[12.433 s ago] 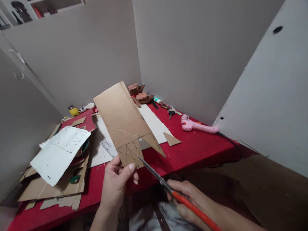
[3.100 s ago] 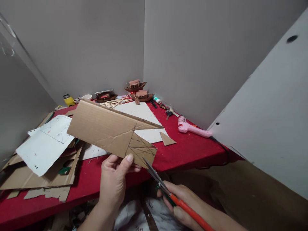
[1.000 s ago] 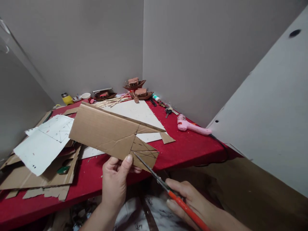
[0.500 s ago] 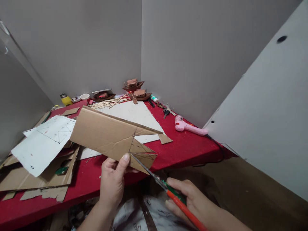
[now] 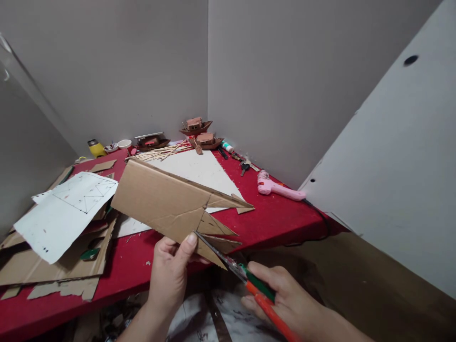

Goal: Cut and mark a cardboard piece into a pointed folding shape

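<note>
A folded cardboard piece point(image 5: 160, 197) with pen lines and pointed flaps at its right end is held over the table's front edge. My left hand point(image 5: 173, 268) pinches its lower edge, thumb on top. My right hand point(image 5: 281, 289) is closed around the handles of scissors point(image 5: 261, 292), one handle green and the other orange. The scissor blades lie at the cuts between the flaps, their tips beside my left thumb.
On the red table point(image 5: 281, 223) lie a pink glue gun point(image 5: 281, 188), keys point(image 5: 245, 167), thin sticks point(image 5: 164, 153), a white sheet point(image 5: 192, 166) and small model boats point(image 5: 206, 140). At left, a marked paper point(image 5: 67, 213) covers cardboard scraps point(image 5: 53, 266). A yellow bottle point(image 5: 97, 148) stands behind.
The cardboard has shifted slightly right, and its flaps are spread farther apart. The scissor blades look more closed around the cut. My left hand has moved slightly right.
</note>
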The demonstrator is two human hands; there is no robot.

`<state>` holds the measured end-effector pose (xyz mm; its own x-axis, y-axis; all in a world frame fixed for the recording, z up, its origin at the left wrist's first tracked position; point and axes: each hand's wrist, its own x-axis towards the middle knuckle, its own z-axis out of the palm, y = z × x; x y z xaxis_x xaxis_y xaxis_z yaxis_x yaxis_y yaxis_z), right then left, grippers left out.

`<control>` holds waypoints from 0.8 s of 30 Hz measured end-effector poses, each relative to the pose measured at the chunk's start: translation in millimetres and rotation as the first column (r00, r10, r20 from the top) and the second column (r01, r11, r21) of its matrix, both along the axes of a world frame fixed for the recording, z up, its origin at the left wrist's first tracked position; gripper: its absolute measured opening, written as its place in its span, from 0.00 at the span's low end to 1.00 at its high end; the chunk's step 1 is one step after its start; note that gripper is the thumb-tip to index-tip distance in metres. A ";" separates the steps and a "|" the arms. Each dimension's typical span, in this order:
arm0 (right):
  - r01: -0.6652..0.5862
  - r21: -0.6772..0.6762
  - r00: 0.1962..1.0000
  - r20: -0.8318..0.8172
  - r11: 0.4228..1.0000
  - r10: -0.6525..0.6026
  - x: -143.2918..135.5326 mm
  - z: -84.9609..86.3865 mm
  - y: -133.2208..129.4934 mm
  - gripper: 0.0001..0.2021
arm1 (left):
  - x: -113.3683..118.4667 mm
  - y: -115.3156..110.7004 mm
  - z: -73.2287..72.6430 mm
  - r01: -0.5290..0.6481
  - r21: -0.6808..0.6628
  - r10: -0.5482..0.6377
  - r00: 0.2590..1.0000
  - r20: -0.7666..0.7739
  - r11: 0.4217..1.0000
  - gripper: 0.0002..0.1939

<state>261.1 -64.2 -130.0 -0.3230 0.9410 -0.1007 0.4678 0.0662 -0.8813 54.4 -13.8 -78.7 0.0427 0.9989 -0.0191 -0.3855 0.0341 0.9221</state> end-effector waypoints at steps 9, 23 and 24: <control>0.015 0.026 0.999 0.038 1.000 -0.016 -0.3 6.0 1.4 0.20 | 0.8 0.6 7.9 0.023 -0.020 -0.022 0.999 0.038 1.000 0.12; 0.000 0.059 1.000 0.026 0.998 -0.001 -3.1 4.3 6.0 0.22 | -0.2 0.2 12.0 0.128 -0.046 -0.119 0.981 0.153 0.991 0.09; 0.000 0.055 1.000 0.017 0.998 -0.001 -3.0 5.0 6.0 0.21 | -0.1 0.1 12.7 0.125 -0.050 -0.116 0.980 0.159 0.991 0.09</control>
